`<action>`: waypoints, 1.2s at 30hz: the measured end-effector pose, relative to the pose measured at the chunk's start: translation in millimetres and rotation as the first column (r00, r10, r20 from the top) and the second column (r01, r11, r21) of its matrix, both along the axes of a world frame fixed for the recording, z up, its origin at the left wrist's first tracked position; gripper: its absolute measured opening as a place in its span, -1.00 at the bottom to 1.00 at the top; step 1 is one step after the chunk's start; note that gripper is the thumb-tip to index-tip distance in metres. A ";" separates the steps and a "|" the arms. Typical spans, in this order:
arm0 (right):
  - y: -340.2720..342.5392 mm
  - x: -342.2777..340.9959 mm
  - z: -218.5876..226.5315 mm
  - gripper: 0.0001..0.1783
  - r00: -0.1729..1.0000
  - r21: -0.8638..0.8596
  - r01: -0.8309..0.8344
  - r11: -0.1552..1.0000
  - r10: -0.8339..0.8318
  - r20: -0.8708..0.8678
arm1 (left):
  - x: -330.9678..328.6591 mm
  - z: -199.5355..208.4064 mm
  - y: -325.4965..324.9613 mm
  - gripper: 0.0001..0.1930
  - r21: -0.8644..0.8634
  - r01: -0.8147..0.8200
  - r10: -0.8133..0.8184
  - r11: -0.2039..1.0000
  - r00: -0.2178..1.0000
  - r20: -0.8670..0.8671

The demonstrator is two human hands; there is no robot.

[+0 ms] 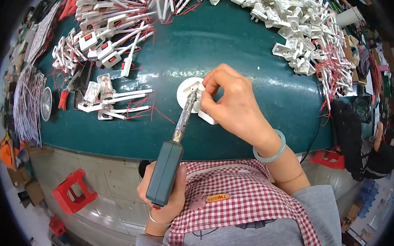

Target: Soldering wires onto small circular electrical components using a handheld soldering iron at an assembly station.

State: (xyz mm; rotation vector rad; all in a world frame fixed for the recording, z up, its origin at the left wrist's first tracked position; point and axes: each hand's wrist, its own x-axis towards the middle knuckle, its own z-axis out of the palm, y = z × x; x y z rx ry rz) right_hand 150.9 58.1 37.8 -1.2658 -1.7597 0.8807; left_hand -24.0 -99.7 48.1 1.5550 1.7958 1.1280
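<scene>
Grey shirt [265, 239] under a red-and-white checked apron [249, 187]: nearest items. Left hand [176, 200]: one, wrapped around the dark green handle of a soldering iron [167, 167], low and to the left of the work. Right hand [234, 94]: one, thumb and forefinger narrowed to a pinch at a small white housing [196, 85], wrist to the lower right; how firmly the pinch grips, cannot tell. Position of housing: over a round white disc [183, 91] on the green table [219, 37], ahead of the left hand and somewhat to its right, immediately left of the right hand. Nearer hand: right, fingertips at the part; left reaches it only by the iron's length. Long axis of iron: slanting from lower left to upper right, metal end at the housing, exact contact too small to confirm. Long axis of housing: partly hidden by fingers; a white end piece [207, 118] shows below them, same part or another, unclear. Further left: red-wired white housings [92, 93], well apart from both hands.
</scene>
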 end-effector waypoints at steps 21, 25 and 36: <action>1.8 0.2 5.8 -0.86 0.988 0.087 -0.026 0.996 0.012 0.156 | -9.1 15.1 -2.0 -0.80 -0.028 0.015 -0.016 0.999 0.999 -0.041; 1.4 -0.2 6.7 -0.86 0.988 0.067 -0.029 0.997 0.018 0.155 | -8.8 8.3 -3.6 -0.79 0.015 -0.007 0.007 1.000 1.000 0.005; 2.7 0.0 5.1 -0.88 0.993 0.053 -0.025 0.998 0.018 0.113 | -3.1 10.8 2.2 -0.82 -0.087 0.021 -0.021 0.996 1.000 -0.006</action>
